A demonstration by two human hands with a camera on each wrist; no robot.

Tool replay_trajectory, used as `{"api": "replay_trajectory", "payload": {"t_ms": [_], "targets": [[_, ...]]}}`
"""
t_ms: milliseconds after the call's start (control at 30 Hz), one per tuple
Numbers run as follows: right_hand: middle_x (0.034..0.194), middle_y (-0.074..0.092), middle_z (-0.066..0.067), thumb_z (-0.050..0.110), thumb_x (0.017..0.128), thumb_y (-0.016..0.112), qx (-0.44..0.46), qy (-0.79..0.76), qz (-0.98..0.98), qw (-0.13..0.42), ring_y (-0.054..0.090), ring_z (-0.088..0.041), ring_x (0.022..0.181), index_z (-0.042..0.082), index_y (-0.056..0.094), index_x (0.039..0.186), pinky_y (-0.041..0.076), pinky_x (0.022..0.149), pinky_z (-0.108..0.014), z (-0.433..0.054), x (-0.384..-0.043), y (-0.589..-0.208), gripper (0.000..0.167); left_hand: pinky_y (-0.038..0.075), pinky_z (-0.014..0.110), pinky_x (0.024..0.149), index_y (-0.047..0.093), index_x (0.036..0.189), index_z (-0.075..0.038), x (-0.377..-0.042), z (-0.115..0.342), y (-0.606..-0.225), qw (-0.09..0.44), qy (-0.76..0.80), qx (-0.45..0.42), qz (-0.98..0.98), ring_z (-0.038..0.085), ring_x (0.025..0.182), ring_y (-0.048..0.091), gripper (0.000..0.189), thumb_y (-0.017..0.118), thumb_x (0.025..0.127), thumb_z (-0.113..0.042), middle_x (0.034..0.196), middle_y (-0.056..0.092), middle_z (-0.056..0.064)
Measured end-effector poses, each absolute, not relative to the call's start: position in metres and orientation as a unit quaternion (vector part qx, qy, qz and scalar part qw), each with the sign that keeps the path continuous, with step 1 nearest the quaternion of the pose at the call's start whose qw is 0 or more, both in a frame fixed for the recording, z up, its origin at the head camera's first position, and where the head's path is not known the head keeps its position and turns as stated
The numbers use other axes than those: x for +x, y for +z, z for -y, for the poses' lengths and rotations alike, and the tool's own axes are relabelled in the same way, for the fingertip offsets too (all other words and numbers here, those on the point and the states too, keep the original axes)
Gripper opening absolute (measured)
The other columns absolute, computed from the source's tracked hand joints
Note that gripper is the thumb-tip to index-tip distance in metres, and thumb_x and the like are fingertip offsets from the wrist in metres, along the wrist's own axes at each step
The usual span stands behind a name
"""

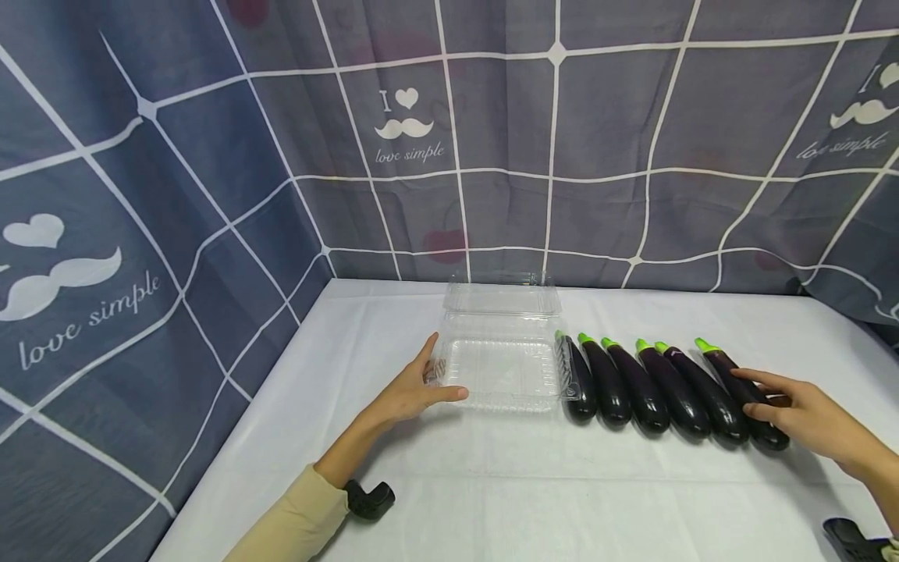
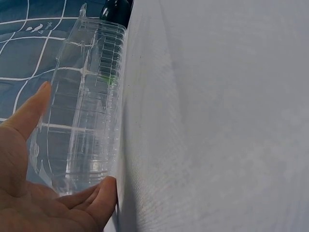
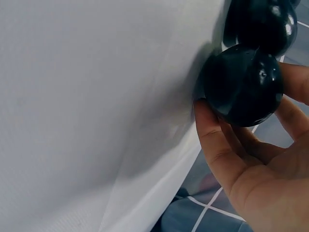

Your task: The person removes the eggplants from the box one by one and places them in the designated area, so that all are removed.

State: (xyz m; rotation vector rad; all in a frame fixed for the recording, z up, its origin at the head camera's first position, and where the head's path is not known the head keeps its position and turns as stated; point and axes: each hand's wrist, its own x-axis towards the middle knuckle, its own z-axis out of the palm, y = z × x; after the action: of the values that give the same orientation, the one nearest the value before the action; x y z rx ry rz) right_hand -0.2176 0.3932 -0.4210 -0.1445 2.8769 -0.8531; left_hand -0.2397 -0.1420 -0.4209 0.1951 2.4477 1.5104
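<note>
A clear plastic clamshell box [image 1: 502,371] lies with its lid folded back on the white cloth, nothing inside it. My left hand [image 1: 410,390] is at the box's left end, thumb and index finger spread wide along it. In the left wrist view, fingertips [image 2: 108,186] rest right at the lower corner of the box [image 2: 87,108]. On the right, my right hand [image 1: 808,410] grips the outermost eggplant [image 1: 733,378], dark purple with a green cap. The right wrist view shows fingers on both sides of the eggplant's rounded end [image 3: 241,87].
Several more eggplants [image 1: 660,382] lie side by side in a slanted row between the box and my right hand. The leftmost one [image 1: 581,386] touches the box's right edge. A grey checked curtain [image 1: 506,211] rises behind and left of the white-covered table [image 1: 562,507].
</note>
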Motion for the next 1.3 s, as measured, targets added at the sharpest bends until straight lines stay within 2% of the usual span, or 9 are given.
{"api": "replay_trajectory", "payload": {"t_ms": [167,367,567,733,867,967,1033,1167,1300], "targets": [[0.135,0.037,-0.047,0.015,0.095,0.065,-0.059,-0.287,-0.954,0.067,0.057,-0.054,0.107,-0.013,0.040,0.142,0.048,0.066,-0.027,-0.394,-0.217,-0.422,0.060,0.025,0.053,0.112,0.004,0.161,-0.022,-0.240,0.142,-0.420,0.131,0.519,0.069,-0.842,0.028,0.147,0.020,0.119,0.085,0.076,-0.045,0.160,0.020,0.020],[0.137,0.036,-0.046,0.018,0.097,0.063,-0.064,-0.288,-0.953,0.067,0.060,-0.050,0.104,-0.011,0.041,0.142,0.048,0.065,-0.025,-0.393,-0.218,-0.421,0.058,0.025,0.053,0.112,0.005,0.161,-0.023,-0.241,0.142,-0.419,0.128,0.515,0.069,-0.845,0.028,0.147,0.020,0.118,0.084,0.076,-0.044,0.160,0.019,0.020],[0.135,0.042,-0.043,0.020,0.099,0.062,-0.069,-0.290,-0.953,0.054,0.064,-0.036,0.099,-0.011,0.042,0.141,0.047,0.065,-0.022,-0.392,-0.217,-0.422,0.056,0.026,0.054,0.112,0.005,0.161,-0.023,-0.240,0.142,-0.418,0.126,0.517,0.069,-0.844,0.029,0.147,0.020,0.116,0.084,0.078,-0.042,0.160,0.019,0.020],[0.133,0.041,-0.045,0.022,0.101,0.058,-0.054,-0.296,-0.952,0.061,0.058,-0.054,0.106,-0.013,0.035,0.144,0.052,0.069,-0.034,-0.394,-0.214,-0.422,0.060,0.026,0.054,0.112,0.005,0.161,-0.023,-0.241,0.142,-0.420,0.124,0.515,0.072,-0.845,0.029,0.147,0.021,0.118,0.084,0.076,-0.045,0.159,0.021,0.021],[0.129,0.043,-0.046,0.022,0.101,0.058,-0.039,-0.294,-0.953,0.065,0.056,-0.057,0.106,-0.014,0.032,0.144,0.052,0.070,-0.043,-0.398,-0.211,-0.421,0.062,0.026,0.054,0.111,0.005,0.161,-0.022,-0.241,0.141,-0.421,0.122,0.514,0.071,-0.846,0.029,0.147,0.021,0.118,0.084,0.076,-0.045,0.160,0.021,0.020],[0.122,0.051,-0.043,0.020,0.099,0.061,-0.039,-0.294,-0.953,0.057,0.063,-0.044,0.098,-0.014,0.035,0.143,0.050,0.066,-0.033,-0.400,-0.209,-0.421,0.061,0.027,0.054,0.111,0.006,0.161,-0.022,-0.241,0.141,-0.420,0.122,0.514,0.070,-0.846,0.029,0.147,0.022,0.117,0.084,0.076,-0.045,0.159,0.021,0.020],[0.118,0.056,-0.039,0.021,0.098,0.062,-0.042,-0.297,-0.953,0.047,0.066,-0.024,0.092,-0.014,0.037,0.141,0.047,0.063,-0.026,-0.401,-0.208,-0.422,0.061,0.027,0.054,0.111,0.006,0.161,-0.022,-0.242,0.141,-0.420,0.121,0.513,0.071,-0.847,0.029,0.146,0.022,0.117,0.084,0.076,-0.044,0.159,0.022,0.020],[0.118,0.057,-0.037,0.025,0.099,0.062,-0.049,-0.306,-0.950,0.033,0.056,0.006,0.083,-0.013,0.040,0.140,0.046,0.062,-0.023,-0.401,-0.206,-0.425,0.060,0.027,0.054,0.111,0.006,0.161,-0.022,-0.241,0.142,-0.421,0.120,0.514,0.071,-0.847,0.029,0.146,0.022,0.116,0.084,0.077,-0.042,0.159,0.022,0.020],[0.122,0.055,-0.037,0.026,0.100,0.061,-0.050,-0.314,-0.947,0.035,0.050,0.013,0.080,-0.012,0.042,0.139,0.047,0.062,-0.025,-0.400,-0.204,-0.426,0.058,0.027,0.054,0.111,0.006,0.161,-0.023,-0.240,0.142,-0.422,0.125,0.516,0.067,-0.845,0.029,0.147,0.022,0.117,0.084,0.077,-0.042,0.159,0.021,0.020]]}}
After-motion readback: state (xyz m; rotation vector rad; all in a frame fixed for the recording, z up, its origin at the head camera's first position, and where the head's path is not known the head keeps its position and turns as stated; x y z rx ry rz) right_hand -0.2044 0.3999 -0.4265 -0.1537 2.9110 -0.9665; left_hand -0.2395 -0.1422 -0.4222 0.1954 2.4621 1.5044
